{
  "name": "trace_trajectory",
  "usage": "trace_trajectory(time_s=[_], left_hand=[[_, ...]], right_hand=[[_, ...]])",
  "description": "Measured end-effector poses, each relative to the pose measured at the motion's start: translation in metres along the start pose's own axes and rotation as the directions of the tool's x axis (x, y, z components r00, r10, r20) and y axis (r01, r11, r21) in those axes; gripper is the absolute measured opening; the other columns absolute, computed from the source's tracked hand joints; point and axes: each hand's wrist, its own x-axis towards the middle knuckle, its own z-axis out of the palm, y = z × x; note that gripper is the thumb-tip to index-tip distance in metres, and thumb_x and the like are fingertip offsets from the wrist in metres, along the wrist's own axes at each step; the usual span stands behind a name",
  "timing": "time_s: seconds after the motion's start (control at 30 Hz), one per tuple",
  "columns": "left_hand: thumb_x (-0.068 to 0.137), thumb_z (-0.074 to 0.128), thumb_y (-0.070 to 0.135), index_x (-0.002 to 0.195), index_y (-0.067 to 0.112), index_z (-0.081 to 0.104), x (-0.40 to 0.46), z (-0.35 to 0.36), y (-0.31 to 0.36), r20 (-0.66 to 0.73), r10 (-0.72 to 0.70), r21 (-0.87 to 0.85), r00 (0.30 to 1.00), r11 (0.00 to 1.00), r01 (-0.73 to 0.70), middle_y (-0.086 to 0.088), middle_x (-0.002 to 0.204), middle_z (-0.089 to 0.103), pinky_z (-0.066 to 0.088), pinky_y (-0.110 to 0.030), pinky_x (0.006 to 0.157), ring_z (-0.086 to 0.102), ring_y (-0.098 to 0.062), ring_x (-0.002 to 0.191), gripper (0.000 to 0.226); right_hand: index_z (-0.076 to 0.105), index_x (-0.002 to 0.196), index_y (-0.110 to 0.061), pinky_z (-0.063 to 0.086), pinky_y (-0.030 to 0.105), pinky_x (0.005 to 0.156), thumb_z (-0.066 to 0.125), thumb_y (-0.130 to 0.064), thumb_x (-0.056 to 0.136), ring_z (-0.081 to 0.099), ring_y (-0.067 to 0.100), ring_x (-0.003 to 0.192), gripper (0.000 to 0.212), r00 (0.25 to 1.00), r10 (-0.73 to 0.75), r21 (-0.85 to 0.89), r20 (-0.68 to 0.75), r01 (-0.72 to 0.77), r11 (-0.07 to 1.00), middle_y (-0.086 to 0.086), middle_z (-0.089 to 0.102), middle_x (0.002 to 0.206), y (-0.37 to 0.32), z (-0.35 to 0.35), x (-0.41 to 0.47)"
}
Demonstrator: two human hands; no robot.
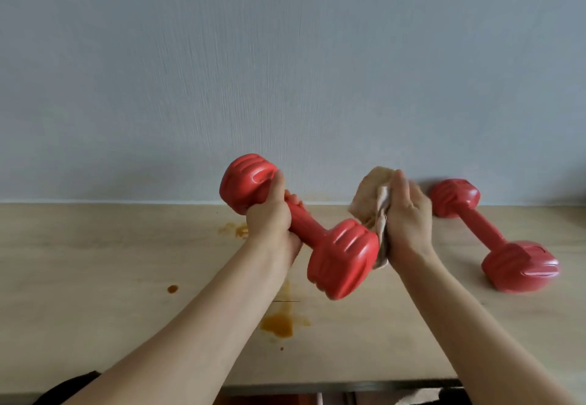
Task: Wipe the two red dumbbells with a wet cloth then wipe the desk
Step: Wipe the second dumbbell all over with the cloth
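My left hand (272, 217) grips the handle of a red dumbbell (341, 257) and holds it in the air above the desk, tilted with its near head lower right. My right hand (407, 214) clutches a bunched beige cloth (369, 201) and presses it against the side of that near head. The second red dumbbell (504, 255) lies on the light wooden desk (95, 262) to the right, one head close to the wall. Neither hand touches it.
Orange-brown spill stains mark the desk: a large one (279, 325) below the held dumbbell, a smear (236, 230) near my left hand, and a small drop (172, 288) at left. A grey wall (285, 71) backs the desk. The front edge (333, 384) runs along the bottom.
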Motion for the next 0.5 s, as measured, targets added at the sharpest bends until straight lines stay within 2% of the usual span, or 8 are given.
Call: trace_trajectory(time_s=[0.07,0.13,0.17,0.23,0.3,0.43,0.5], left_hand=[[0.08,0.073,0.022,0.067,0.008,0.049,-0.002,0.01,-0.019,0.004,-0.027,0.11,1.0,0.994,0.027,0.001,0.045,0.046,0.041,-0.022,0.046,0.046,-0.011,0.038,0.031],[0.081,0.073,0.021,0.069,0.008,0.05,-0.005,0.024,-0.041,0.036,-0.083,0.243,0.996,0.967,0.072,0.0,0.049,0.048,0.041,-0.023,0.047,0.048,-0.011,0.038,0.028],[0.082,0.072,0.021,0.071,0.008,0.051,-0.005,0.03,-0.052,0.056,-0.114,0.317,0.992,0.944,0.09,-0.001,0.053,0.049,0.042,-0.024,0.048,0.049,-0.011,0.04,0.027],[0.083,0.07,0.024,0.074,0.008,0.052,-0.004,0.044,-0.075,0.081,-0.171,0.454,0.982,0.883,0.116,-0.002,0.059,0.05,0.044,-0.025,0.049,0.05,-0.012,0.044,0.025],[0.084,0.07,0.025,0.077,0.008,0.053,-0.002,0.059,-0.099,0.083,-0.227,0.545,0.97,0.825,0.147,-0.003,0.063,0.05,0.044,-0.026,0.05,0.051,-0.012,0.048,0.024],[0.088,0.064,0.021,0.074,0.008,0.051,0.007,0.085,-0.134,0.104,-0.299,0.687,0.949,0.712,0.149,-0.002,0.062,0.046,0.044,-0.023,0.047,0.049,-0.011,0.042,0.022],[0.09,0.06,0.017,0.073,0.007,0.05,0.011,0.094,-0.149,0.107,-0.312,0.732,0.944,0.667,0.137,-0.006,0.066,0.048,0.048,-0.027,0.053,0.053,-0.016,0.05,0.022]], right_hand=[[0.058,0.074,0.005,0.047,0.034,0.059,0.03,-0.041,0.098,0.058,0.033,0.054,0.059,0.99,-0.14,-0.036,0.032,0.142,0.989,0.024,0.062,0.064,-0.014,-0.027,0.018],[0.056,0.071,0.006,0.043,0.027,0.051,0.025,-0.034,0.1,0.054,0.035,0.044,0.058,0.977,-0.209,-0.062,0.038,0.211,0.976,0.023,0.061,0.059,-0.025,-0.055,0.032],[0.056,0.071,0.005,0.044,0.027,0.051,0.026,-0.033,0.099,0.055,0.034,0.045,0.056,0.977,-0.212,-0.106,0.033,0.215,0.971,0.02,0.061,0.058,-0.026,-0.067,0.038],[0.059,0.074,-0.002,0.052,0.035,0.064,0.031,-0.042,0.091,0.063,0.03,0.059,0.051,0.989,-0.149,-0.25,-0.003,0.143,0.957,0.014,0.065,0.062,-0.018,-0.083,0.047],[0.06,0.078,-0.007,0.053,0.041,0.074,0.038,-0.046,0.086,0.065,0.028,0.071,0.045,0.995,-0.085,-0.372,-0.057,0.058,0.926,0.01,0.066,0.068,-0.01,-0.098,0.053],[0.057,0.078,-0.009,0.046,0.036,0.069,0.043,-0.036,0.094,0.057,0.028,0.076,0.035,0.986,-0.145,-0.531,-0.087,0.078,0.844,0.005,0.061,0.07,-0.009,-0.113,0.054],[0.055,0.077,-0.011,0.04,0.034,0.064,0.042,-0.038,0.094,0.054,0.029,0.077,0.035,0.986,-0.148,-0.586,-0.075,0.077,0.807,0.007,0.06,0.072,-0.005,-0.119,0.055]])
